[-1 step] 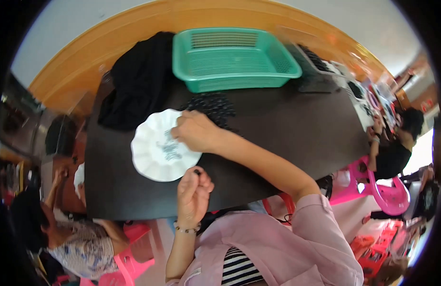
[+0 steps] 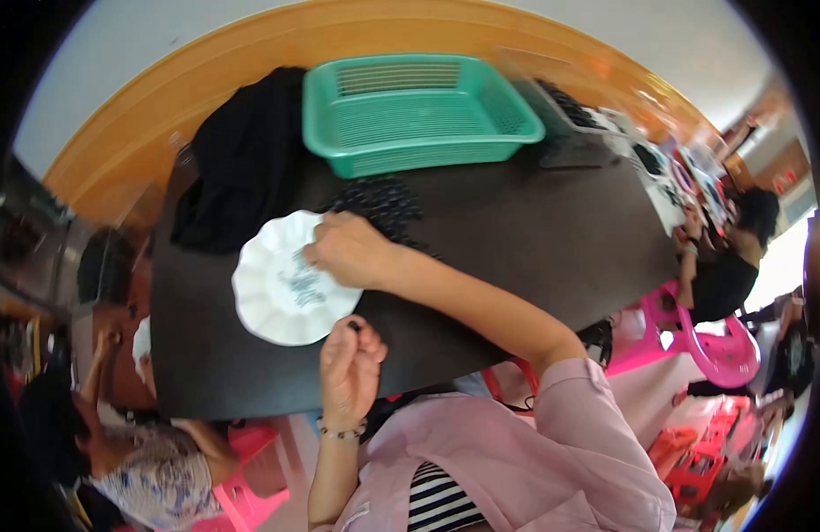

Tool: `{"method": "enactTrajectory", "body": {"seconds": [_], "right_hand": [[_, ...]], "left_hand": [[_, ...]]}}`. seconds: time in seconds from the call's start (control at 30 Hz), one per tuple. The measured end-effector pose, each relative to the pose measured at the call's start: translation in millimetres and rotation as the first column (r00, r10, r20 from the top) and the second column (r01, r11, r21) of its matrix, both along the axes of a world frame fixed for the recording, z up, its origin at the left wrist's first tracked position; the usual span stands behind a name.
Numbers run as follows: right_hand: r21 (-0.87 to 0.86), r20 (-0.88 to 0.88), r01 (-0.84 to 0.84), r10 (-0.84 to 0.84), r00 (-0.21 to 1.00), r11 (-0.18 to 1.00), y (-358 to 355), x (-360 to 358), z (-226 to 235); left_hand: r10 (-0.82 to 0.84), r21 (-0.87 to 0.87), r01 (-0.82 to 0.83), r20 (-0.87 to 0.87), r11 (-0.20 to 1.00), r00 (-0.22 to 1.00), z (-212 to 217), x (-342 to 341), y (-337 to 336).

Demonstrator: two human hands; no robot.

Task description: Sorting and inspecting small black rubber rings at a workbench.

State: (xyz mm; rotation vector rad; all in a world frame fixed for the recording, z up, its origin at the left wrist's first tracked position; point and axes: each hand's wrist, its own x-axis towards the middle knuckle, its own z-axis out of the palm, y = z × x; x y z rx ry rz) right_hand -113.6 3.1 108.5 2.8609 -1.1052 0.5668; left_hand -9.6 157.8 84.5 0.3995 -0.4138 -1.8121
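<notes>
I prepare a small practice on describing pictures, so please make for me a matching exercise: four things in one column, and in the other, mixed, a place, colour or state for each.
Things
1. Left hand
2. Right hand
3. Basket
4. Cloth

Places, colours, states
A. Black, lying bunched on the table
B. Fingertips over the white plate
C. Pinching a small black piece
D. Green, toward the table's far edge

Right pairs: 1-C, 2-B, 3-D, 4-A
</notes>
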Motion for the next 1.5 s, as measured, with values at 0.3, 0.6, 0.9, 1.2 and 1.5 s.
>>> {"method": "enactTrajectory", "body": {"seconds": [0.3, 0.6, 0.9, 1.2, 1.5], "right_hand": [[0.113, 0.046, 0.034, -0.040, 0.998, 0.993, 5.4, 1.2, 1.3], [0.326, 0.567, -0.238, 0.012, 0.823, 0.915, 26.9, -16.5, 24.9], [0.137, 0.989, -0.986, 0.044, 0.142, 0.097, 122.5, -53.9, 126.5], [-0.263, 0.935, -0.927, 0.166, -0.313, -0.266, 151.6, -24.4, 146.1], [-0.270, 0.894, -0.945, 0.316, -0.318, -0.187, 150.2, -5.6, 133.1]], "left_hand": [[-0.033, -0.037, 0.030, -0.068, 0.999, 0.997, -2.7, -0.3, 1.9], [-0.043, -0.011, 0.042, -0.121, 0.999, 0.992, -10.8, -2.4, 0.2], [0.140, 0.030, -0.136, -0.194, 0.990, 0.971, -97.5, 15.9, -21.9], [-0.221, -0.118, 0.200, -0.206, 0.973, 0.953, -128.5, 43.0, -54.2], [-0.311, -0.141, 0.293, -0.129, 0.946, 0.942, -149.2, 77.6, -57.6]]}}
